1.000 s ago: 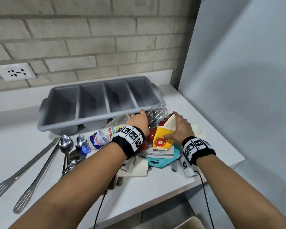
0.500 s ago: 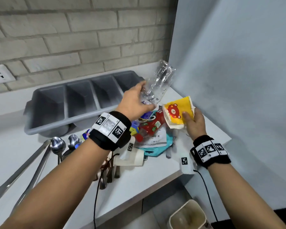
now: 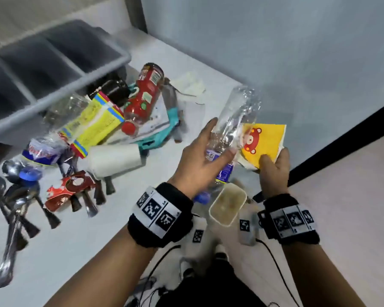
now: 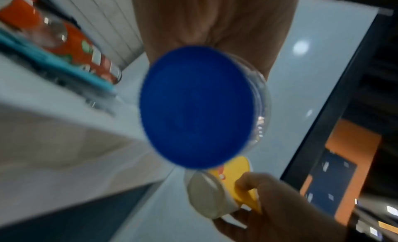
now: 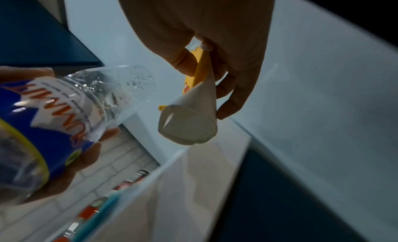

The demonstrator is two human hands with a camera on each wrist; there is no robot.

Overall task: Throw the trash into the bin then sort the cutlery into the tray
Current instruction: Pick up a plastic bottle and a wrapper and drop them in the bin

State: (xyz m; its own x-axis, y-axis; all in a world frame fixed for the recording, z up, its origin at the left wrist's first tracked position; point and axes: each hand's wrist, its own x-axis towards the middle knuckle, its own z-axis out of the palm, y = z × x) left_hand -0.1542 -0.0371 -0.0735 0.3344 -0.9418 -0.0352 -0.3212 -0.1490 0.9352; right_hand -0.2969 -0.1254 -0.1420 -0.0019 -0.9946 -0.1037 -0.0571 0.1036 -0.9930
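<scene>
Blue "SUMMIT" label (image 5: pixel 53 109) on clear bottle (image 3: pixel 235 120)

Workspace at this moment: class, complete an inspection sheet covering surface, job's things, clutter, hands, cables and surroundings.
Surface: white counter, blurred.
Job's things: grey tray at the back; spoons at the left; beige bin on the floor below the hands.
Clutter: red bottle, yellow packet, white cup on the counter.
Hands: left hand grips a clear bottle; right hand pinches a yellow wrapper.
Cables: black cable hangs from the right wrist.
Surroundings: pale wall.
</scene>
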